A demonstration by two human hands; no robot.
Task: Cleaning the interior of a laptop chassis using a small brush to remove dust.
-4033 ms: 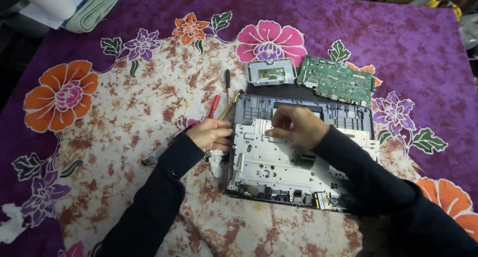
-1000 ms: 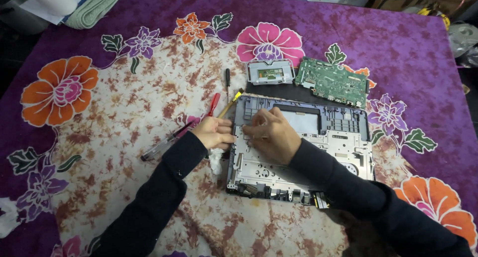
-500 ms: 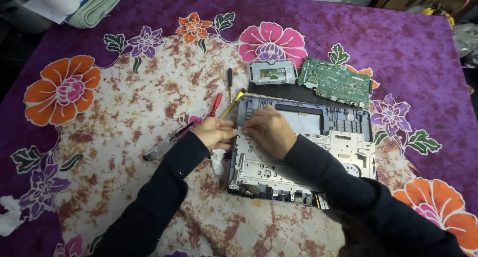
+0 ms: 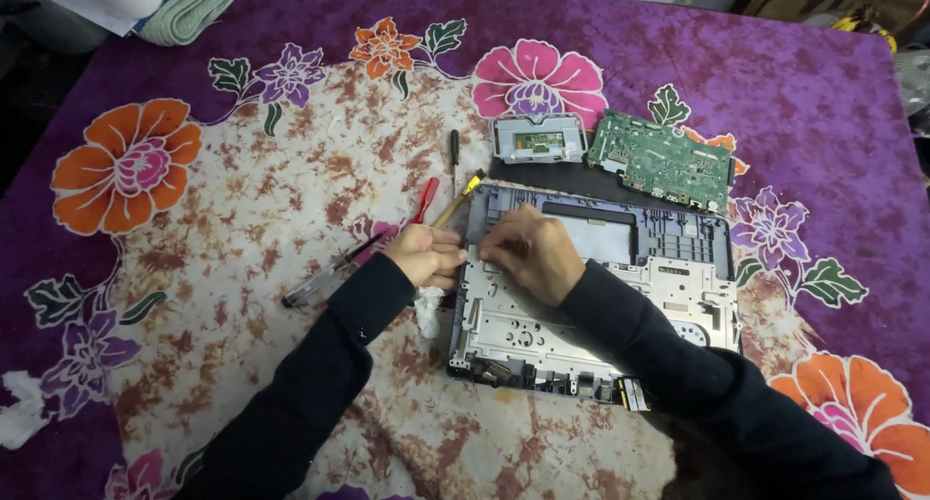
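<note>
An opened laptop chassis (image 4: 620, 306) with a bare metal plate lies on a purple flowered cloth (image 4: 242, 190). My left hand (image 4: 423, 256) is curled against the chassis's left edge and steadies it; a white tissue wad (image 4: 427, 308) sticks out just below it. My right hand (image 4: 531, 253) lies on the plate near its upper left corner, with bent fingers pressing down close to the left hand. Whatever sits under those fingertips is hidden.
A green circuit board (image 4: 662, 161) and a grey touchpad module (image 4: 539, 138) lie beyond the chassis. A black screwdriver (image 4: 453, 161), a red tool (image 4: 424, 198), a yellow-tipped tool (image 4: 460, 200) and a clear pen (image 4: 325, 272) lie to its left. Folded towels (image 4: 184, 6) are at the far left corner.
My right hand has slid left across the metal plate, from the middle toward the upper left corner and nearer my left hand. The left hand has stayed at the edge.
</note>
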